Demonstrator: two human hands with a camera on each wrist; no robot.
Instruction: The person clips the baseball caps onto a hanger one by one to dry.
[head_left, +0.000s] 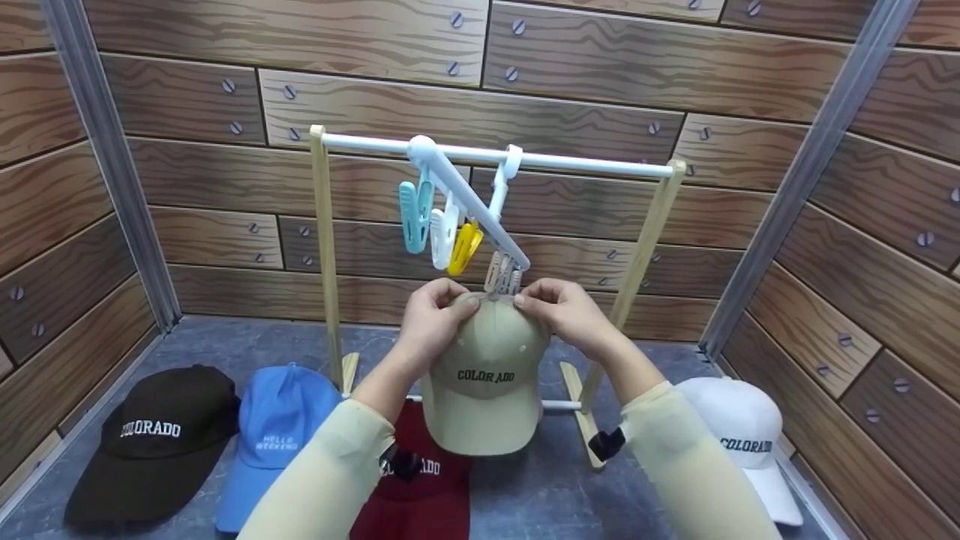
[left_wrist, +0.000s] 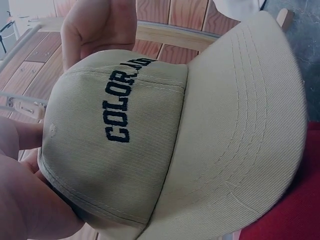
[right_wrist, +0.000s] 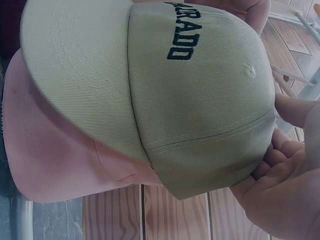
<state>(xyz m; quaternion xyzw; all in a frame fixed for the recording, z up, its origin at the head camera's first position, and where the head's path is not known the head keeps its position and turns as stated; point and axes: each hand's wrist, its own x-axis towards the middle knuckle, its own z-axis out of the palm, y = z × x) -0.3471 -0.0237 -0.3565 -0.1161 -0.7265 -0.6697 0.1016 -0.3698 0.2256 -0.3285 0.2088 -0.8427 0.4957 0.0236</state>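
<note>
A beige cap (head_left: 484, 420) with "COLORADO" across its front hangs in mid-air, brim down. The left hand (head_left: 433, 319) pinches the cap's top on one side between thumb and fingers. On the opposite side, the right hand (head_left: 568, 313) pinches it the same way. Between the two hands, right at the cap's crown, are small beige clothespins (head_left: 502, 271) at the low front end of a white clip hanger (head_left: 472, 204). Teal (head_left: 413, 217), white (head_left: 444, 238) and yellow clothespins (head_left: 465, 247) dangle further up the hanger. Behind the beige cap, a pink cap (right_wrist: 55, 150) shows in the right wrist view.
The hanger hooks over the white rail (head_left: 600, 163) of a wooden-legged rack (head_left: 328, 262). A black cap (head_left: 154, 450) and a blue cap (head_left: 285, 420) lie at left, a dark red cap (head_left: 427, 502) in front, a white cap (head_left: 739, 420) at right. Wood-patterned walls surround the table.
</note>
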